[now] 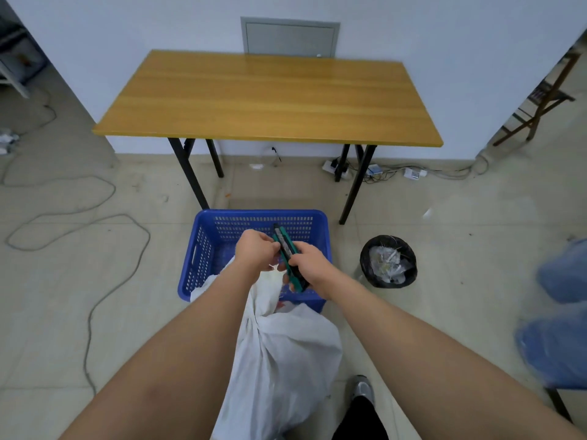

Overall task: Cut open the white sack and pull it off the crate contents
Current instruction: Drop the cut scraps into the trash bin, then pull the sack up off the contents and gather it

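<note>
A white sack (286,360) stands on the floor in front of me, its tied neck leaning over the near rim of a blue plastic crate (203,249). Above the crate I hold a green and black utility knife (287,252) with both hands. My right hand (309,268) grips the knife's handle. My left hand (257,254) pinches the knife near its middle, its fingers curled against the body. The knife's tip points away from me, above the crate's far wall. The crate's contents are hidden by the sack and my hands.
A wooden table (266,96) on black legs stands behind the crate. A black waste bin (388,261) with a clear liner sits to the crate's right. Cables trail over the tiled floor at left. A power strip (336,168) lies by the wall. Blue fabric (559,312) fills the right edge.
</note>
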